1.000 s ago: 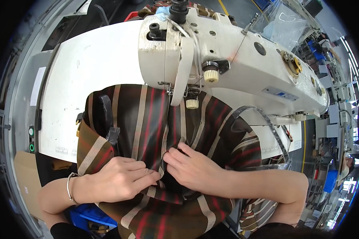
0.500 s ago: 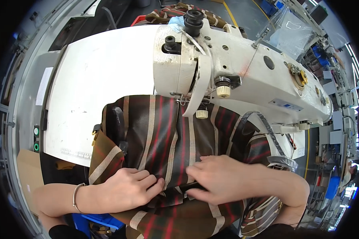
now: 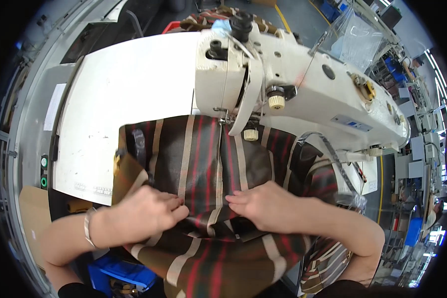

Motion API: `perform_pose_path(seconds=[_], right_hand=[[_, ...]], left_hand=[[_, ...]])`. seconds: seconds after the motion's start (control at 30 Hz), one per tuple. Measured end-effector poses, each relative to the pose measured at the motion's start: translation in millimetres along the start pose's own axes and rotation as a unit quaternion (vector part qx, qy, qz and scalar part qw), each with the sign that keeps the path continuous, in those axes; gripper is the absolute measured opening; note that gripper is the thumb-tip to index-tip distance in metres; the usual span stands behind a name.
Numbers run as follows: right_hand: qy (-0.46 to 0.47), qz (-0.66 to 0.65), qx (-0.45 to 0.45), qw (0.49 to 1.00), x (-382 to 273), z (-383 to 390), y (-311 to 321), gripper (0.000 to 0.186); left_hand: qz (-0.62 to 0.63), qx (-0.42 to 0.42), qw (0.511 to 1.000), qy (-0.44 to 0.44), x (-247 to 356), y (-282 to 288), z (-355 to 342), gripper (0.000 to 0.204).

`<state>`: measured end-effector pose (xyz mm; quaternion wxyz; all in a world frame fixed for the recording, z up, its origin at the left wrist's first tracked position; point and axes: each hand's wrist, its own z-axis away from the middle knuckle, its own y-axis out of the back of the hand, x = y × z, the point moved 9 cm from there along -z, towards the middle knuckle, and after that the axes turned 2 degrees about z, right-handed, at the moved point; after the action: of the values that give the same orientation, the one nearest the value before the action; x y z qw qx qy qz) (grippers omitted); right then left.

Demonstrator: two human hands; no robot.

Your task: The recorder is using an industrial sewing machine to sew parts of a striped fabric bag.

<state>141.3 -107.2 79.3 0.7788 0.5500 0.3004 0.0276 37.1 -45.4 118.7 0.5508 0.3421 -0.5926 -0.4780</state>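
A dark brown striped fabric piece [image 3: 203,164], with red and cream lines and a glossy look, lies spread across the machine bed. Its far edge runs under the presser foot [image 3: 226,120] of a white sewing machine [image 3: 303,94]. A lengthwise seam runs from the foot toward me, between my hands. My left hand [image 3: 156,213], wearing a bracelet at the wrist, pinches the fabric left of that seam. My right hand [image 3: 265,206] pinches it on the right side, fingertips close to the seam. Nearer to me the fabric folds and hangs over the table edge.
A white tabletop [image 3: 124,84] extends left of the machine. A blue bin [image 3: 121,275] stands below on the left, beside a cardboard sheet [image 3: 35,223]. More striped fabric [image 3: 218,17] is piled behind the machine. A plastic-wrapped curved strip [image 3: 333,154] arches at the right.
Both hands have shifted away from me, the left one also a little to the left. The fabric between them lies flatter, and its near fold has opened out.
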Motion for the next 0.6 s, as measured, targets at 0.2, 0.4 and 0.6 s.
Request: perform_pose_path(seconds=[0.2,0.4,0.6], right_hand=[[-0.053,0.08,-0.193,0.977,-15.0,-8.1,4.3,0.031],[-0.019,0.147,-0.029,0.988,-31.9,-7.8,-25.9,0.042],[0.091,0.237,-0.016,0.967,-52.8,-11.7,-23.6,0.044]], left_hand=[[0.071,-0.098,0.992,-0.04,-17.2,15.6,-14.1,0.024],[0.016,-0.085,0.995,-0.059,15.2,-28.0,-8.1,0.031],[0.072,-0.081,0.99,-0.093,20.9,-31.9,-10.0,0.041]])
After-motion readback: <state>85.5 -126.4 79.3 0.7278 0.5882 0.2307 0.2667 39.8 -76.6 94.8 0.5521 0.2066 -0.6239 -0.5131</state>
